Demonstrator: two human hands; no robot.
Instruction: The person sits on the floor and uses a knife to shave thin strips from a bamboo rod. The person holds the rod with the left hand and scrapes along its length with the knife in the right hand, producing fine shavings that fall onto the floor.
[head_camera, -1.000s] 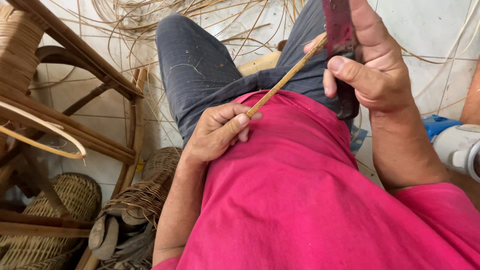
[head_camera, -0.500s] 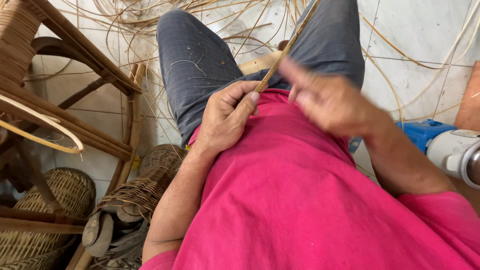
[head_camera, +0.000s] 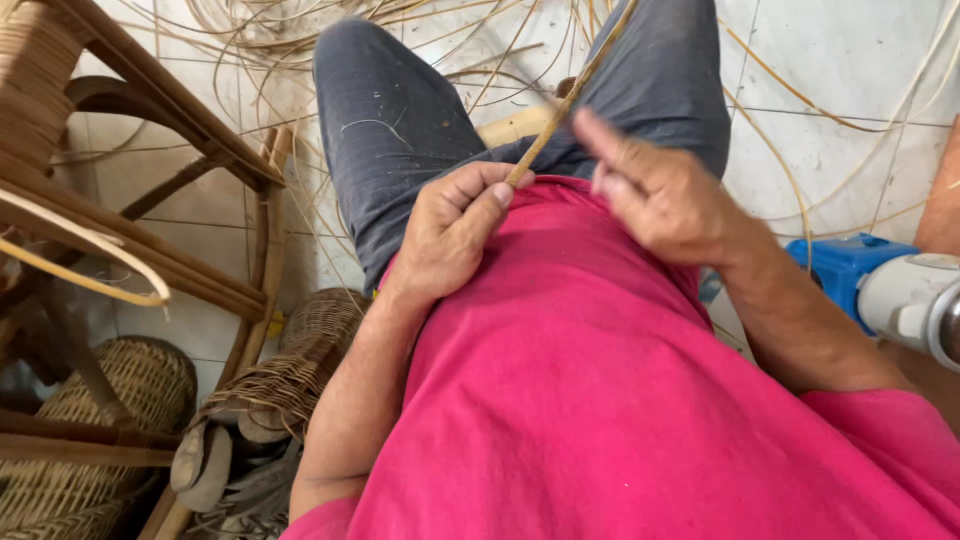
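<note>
Right hand blurred; cane strip runs off top edge.

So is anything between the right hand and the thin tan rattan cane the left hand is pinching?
Nothing visible. The right hand sits just beside the thin tan rattan cane, with only the grey trousers behind.

Person's wearing a bright pink short-sleeved cotton t-shirt, kinda loose and creased across the belly. Below that, dark grey-blue work trousers with pale scuffs and little light specks all over the thighs. Both forearms are bare, no watch, no rings, no gloves.
</note>
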